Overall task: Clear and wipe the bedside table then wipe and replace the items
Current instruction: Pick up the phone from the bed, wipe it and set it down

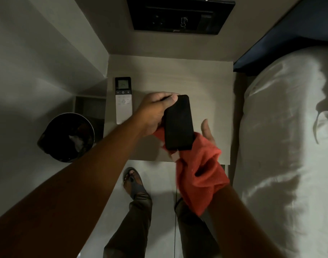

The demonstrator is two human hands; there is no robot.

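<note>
A black phone [178, 122] is held above the pale bedside table [200, 81], screen up, long side running away from me. My left hand [155, 110] grips its left edge, thumb on the top corner. My right hand [208, 133] is under a red cloth [200, 174] at the phone's lower right, fingers partly showing; the cloth drapes over the wrist and touches the phone's underside. A white remote [123, 101] with a small display lies flat near the table's left edge. A thin cable [175, 202] hangs down from the phone's near end.
A dark round waste bin [66, 136] stands on the floor left of the table. A bed with white bedding [290, 146] lies along the right. A black switch panel [180, 14] is on the wall behind. My sandalled foot [133, 183] is below the table's front edge.
</note>
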